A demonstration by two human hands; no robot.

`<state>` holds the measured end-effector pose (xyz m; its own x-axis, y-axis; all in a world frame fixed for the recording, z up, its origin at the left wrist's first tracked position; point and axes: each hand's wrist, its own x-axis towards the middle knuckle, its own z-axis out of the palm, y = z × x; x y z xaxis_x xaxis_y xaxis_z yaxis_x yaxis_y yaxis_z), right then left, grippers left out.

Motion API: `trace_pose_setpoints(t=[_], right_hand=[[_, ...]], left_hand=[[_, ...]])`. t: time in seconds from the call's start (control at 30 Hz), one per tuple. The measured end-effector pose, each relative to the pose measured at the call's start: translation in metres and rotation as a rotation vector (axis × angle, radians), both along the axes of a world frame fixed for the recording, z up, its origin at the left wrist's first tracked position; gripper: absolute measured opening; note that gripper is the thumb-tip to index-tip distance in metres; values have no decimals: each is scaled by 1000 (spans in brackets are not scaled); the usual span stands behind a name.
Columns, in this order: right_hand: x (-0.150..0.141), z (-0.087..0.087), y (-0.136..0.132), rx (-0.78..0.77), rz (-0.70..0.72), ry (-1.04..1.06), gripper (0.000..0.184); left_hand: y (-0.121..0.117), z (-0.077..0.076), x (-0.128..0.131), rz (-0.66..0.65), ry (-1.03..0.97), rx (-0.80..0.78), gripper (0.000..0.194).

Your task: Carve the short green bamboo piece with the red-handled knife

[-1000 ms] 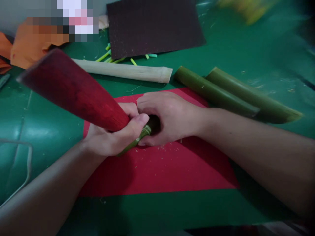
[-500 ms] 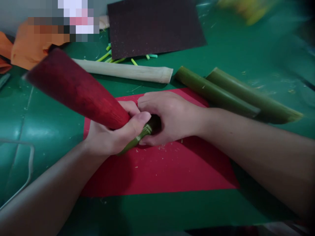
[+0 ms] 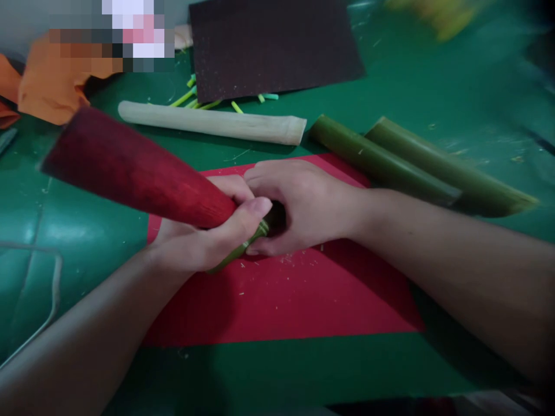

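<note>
My left hand [image 3: 217, 237] is closed around the narrow end of a thick red handle [image 3: 143, 167], its thumb stretched along the near side. The handle's wide end points up and left; whatever part of the tool lies beyond my fingers is hidden. Under and between the hands is a green bamboo piece [image 3: 236, 253] with a ridged joint, mostly covered. My right hand [image 3: 299, 205] curls round its right part, fingers and thumb on opposite sides. The hands touch or nearly touch above a red sheet [image 3: 277, 306], where small pale shavings are scattered.
A pale peeled stick [image 3: 212, 124] lies behind the hands. Two green bamboo lengths [image 3: 385, 159] rest at the right. Farther back are a dark board [image 3: 277, 49] and orange cloth-like material [image 3: 50, 86]. A bent metal rod [image 3: 56, 283] crosses the left side of the green table [image 3: 303, 370].
The red handle's wide end has dipped lower, and my left hand has shifted slightly right toward my right hand. The right hand keeps its hold almost unchanged.
</note>
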<state>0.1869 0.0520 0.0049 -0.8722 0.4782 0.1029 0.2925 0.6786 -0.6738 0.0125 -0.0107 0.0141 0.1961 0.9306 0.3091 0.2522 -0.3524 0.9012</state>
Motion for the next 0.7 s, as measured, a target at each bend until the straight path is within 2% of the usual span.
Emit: trace_pose_setpoints(t=[0.23,0.4,0.57,0.7], right_hand=[[0,-3,0,20,-20,19,31],[0,-3,-1,39,-23,18,30],[0,-2,-1,39,-14,-12,30],[0,-1,-2,39,4,-8,29]], left_hand=[[3,1,1,-124,-64,-34,34],[1,2,1,-10,-16,-19,27],[3,4,0,-132,-20,-82,35],[4,3,-2,-155,7,-117,38]])
